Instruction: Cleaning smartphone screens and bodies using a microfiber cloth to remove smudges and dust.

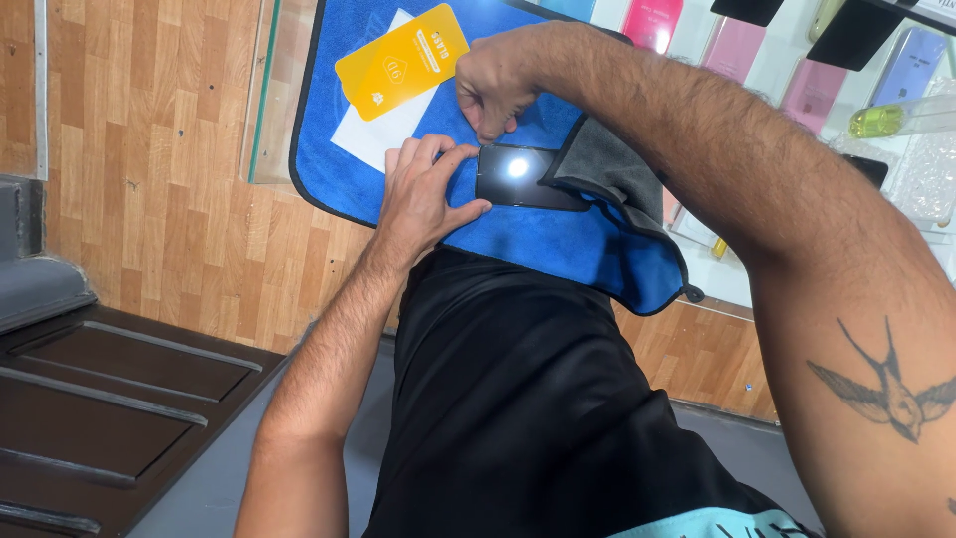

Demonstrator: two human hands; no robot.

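Dark phone (pixel 523 179) lying on a blue mat (pixel 558 244) on the tabletop. Left hand (pixel 423 194) grips its near end, fingers curled; right hand (pixel 495 88), pinched closed, touches its top edge. Beyond: yellow rectangular packet (pixel 401 60) on a white sheet (pixel 383 134); grey cloth (pixel 612 169) alongside.

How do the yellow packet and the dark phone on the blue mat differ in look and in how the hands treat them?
The yellow packet is bright and matte, while the phone is black and glossy, mirroring a light. The packet lies untouched at the far end of the blue mat; the phone is steadied by the left hand, with the right hand pinching just above its edge. A grey cloth overlaps the phone, not the packet. Both are flat rectangles lying on the mat.
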